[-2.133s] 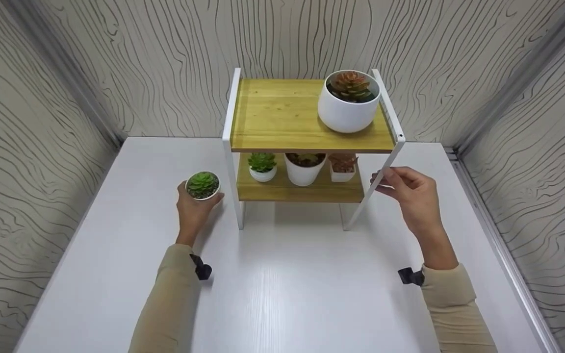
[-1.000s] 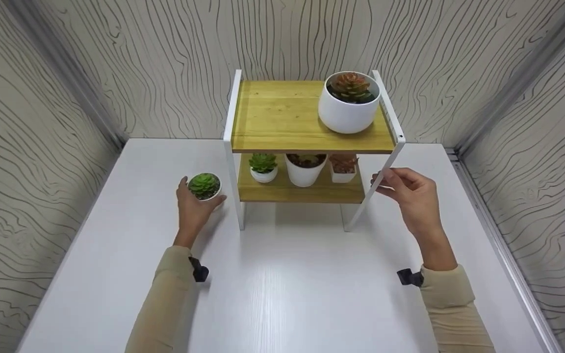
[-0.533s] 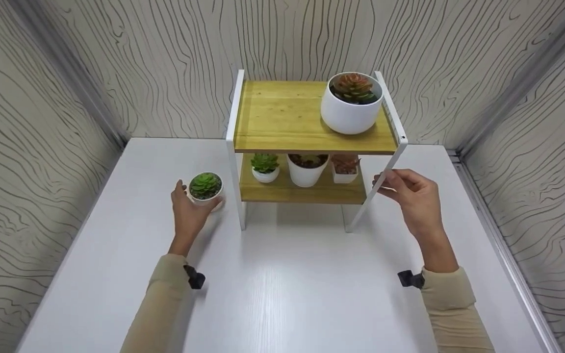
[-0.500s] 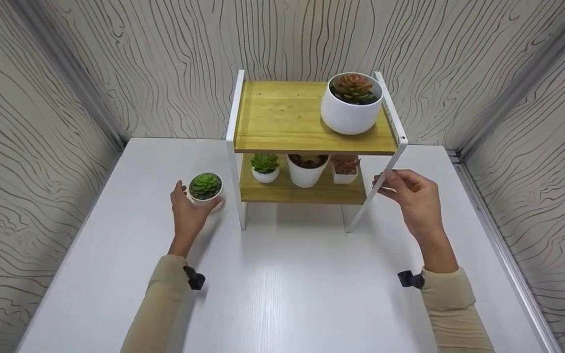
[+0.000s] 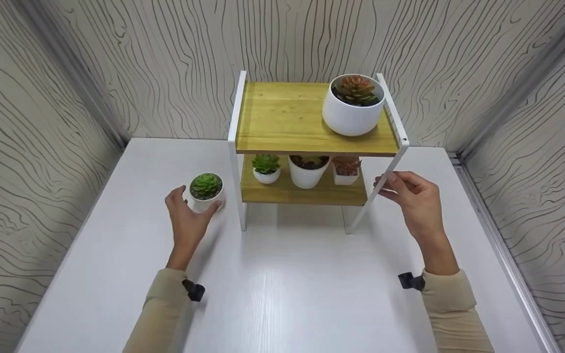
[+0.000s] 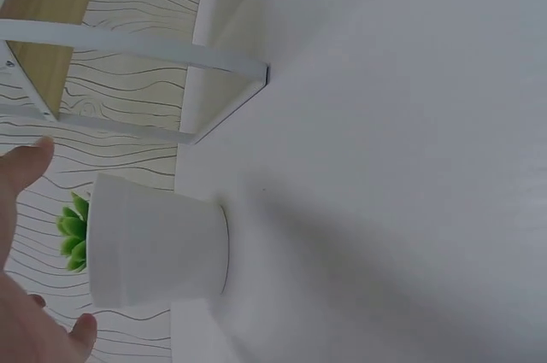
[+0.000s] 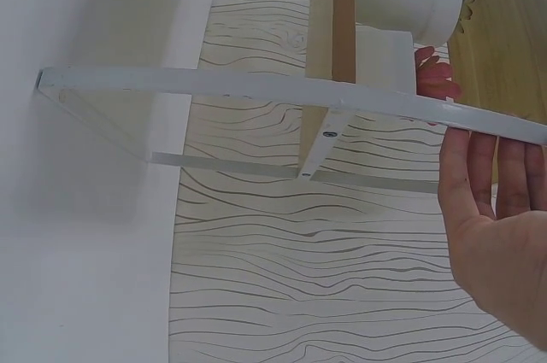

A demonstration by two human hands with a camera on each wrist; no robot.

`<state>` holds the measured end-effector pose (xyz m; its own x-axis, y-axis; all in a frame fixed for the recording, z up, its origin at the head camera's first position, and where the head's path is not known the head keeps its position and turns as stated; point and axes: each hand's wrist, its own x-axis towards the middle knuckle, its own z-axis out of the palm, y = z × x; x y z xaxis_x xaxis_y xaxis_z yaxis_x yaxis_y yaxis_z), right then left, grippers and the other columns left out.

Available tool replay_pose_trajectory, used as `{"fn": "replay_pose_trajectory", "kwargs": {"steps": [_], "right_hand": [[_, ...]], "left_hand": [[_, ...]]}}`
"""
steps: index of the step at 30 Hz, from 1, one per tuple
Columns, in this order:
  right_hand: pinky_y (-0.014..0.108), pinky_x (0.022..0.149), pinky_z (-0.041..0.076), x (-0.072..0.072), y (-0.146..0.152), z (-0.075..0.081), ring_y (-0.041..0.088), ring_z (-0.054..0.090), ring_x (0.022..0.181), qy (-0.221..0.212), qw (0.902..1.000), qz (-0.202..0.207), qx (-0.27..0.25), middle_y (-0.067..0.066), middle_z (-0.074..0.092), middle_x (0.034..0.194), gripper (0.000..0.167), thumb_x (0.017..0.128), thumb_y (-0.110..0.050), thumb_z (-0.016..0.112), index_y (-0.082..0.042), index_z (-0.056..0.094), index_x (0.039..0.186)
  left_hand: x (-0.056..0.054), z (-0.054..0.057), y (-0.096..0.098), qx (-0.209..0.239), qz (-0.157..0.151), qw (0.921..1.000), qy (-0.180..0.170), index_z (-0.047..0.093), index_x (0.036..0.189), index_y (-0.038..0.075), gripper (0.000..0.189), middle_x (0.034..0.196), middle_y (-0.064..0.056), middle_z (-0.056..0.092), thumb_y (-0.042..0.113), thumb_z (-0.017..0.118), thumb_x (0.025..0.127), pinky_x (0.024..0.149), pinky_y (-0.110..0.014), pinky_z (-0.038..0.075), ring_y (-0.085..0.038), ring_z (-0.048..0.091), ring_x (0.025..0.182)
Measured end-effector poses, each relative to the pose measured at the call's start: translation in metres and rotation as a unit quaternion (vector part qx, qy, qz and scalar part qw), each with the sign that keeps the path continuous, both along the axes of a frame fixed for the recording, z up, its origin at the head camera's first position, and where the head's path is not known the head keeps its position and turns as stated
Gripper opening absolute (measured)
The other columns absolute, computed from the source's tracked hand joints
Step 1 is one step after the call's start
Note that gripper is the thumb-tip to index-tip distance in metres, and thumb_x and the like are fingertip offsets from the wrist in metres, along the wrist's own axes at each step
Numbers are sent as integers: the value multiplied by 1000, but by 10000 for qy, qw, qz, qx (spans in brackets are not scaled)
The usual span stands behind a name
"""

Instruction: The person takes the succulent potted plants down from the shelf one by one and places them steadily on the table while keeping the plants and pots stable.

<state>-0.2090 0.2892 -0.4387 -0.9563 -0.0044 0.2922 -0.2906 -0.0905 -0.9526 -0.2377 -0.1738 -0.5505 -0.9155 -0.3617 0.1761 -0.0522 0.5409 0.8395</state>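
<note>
A small potted succulent (image 5: 206,186) in a white pot (image 6: 158,239) stands upright on the white table, left of a two-tier plant shelf (image 5: 282,117). Around its near side my left hand (image 5: 188,220) is spread, thumb and fingers apart, fingertips close to the pot and not wrapped round it. My right hand (image 5: 417,198) holds the front right leg of the shelf, thumb on the near side and fingers reaching past it. In the right wrist view the fingers (image 7: 513,171) meet the white metal bar (image 7: 256,85).
A large white pot with a reddish succulent (image 5: 353,110) sits at the right of the top board. On the lower board stand a small green succulent (image 5: 266,166), a taller white pot (image 5: 307,174) and a square pot with a reddish plant (image 5: 346,171). Patterned walls (image 5: 165,73) enclose the table.
My left hand has let go of the succulent's pot and drawn back toward me, its fingers spreading. The pot stays beside the shelf. My right hand keeps its hold on the leg.
</note>
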Motion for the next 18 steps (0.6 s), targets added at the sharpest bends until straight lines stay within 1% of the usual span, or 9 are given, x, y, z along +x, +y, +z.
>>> {"fn": "replay_pose_trajectory", "kwargs": {"steps": [2, 5, 8, 10, 15, 18], "right_hand": [[34, 87, 58, 0, 0, -1, 18, 72, 97, -42, 10000, -41, 16, 8, 75, 98, 31, 95, -10, 59, 16, 59, 113], [34, 87, 58, 1, 0, -1, 23, 72, 98, -114, 9998, -163, 92, 8, 75, 98, 31, 94, -12, 61, 13, 61, 112], [34, 87, 58, 2, 0, 0, 27, 71, 99, -174, 9993, -270, 175, 8, 75, 99, 32, 94, -13, 61, 12, 61, 112], [34, 87, 58, 2, -1, 0, 26, 71, 99, -208, 9990, -319, 230, 8, 75, 99, 33, 94, -15, 62, 12, 61, 112], [33, 87, 58, 1, -2, 1, 21, 72, 97, -184, 9994, -245, 182, 7, 75, 98, 31, 94, -13, 61, 12, 61, 112], [33, 87, 58, 1, -2, 1, 19, 72, 96, -128, 9998, -143, 108, 7, 75, 98, 29, 94, -11, 60, 12, 62, 112]], "left_hand": [[4, 2, 1, -133, -1, 9999, 81, 31, 144, 4, 96, 146, -18, 26, 43, 82, 73, 115, -47, 36, -31, 34, 138], [8, 5, 2, -365, -18, 9991, 212, 33, 145, 2, 94, 146, -19, 26, 43, 81, 75, 116, -49, 34, -33, 31, 141], [12, 8, 3, -513, -16, 9982, 297, 36, 145, 0, 91, 145, -20, 29, 42, 80, 77, 115, -49, 36, -34, 32, 140], [14, 9, 4, -584, -10, 9977, 339, 38, 144, 0, 87, 143, -19, 32, 40, 79, 78, 114, -48, 38, -33, 35, 138], [21, 14, 6, -573, -119, 9969, 526, 44, 140, 1, 73, 137, -19, 45, 31, 77, 82, 112, -48, 40, -32, 45, 133], [25, 18, 9, -461, -215, 9964, 682, 45, 137, 1, 65, 135, -19, 50, 26, 74, 85, 112, -48, 39, -33, 47, 133]]}}
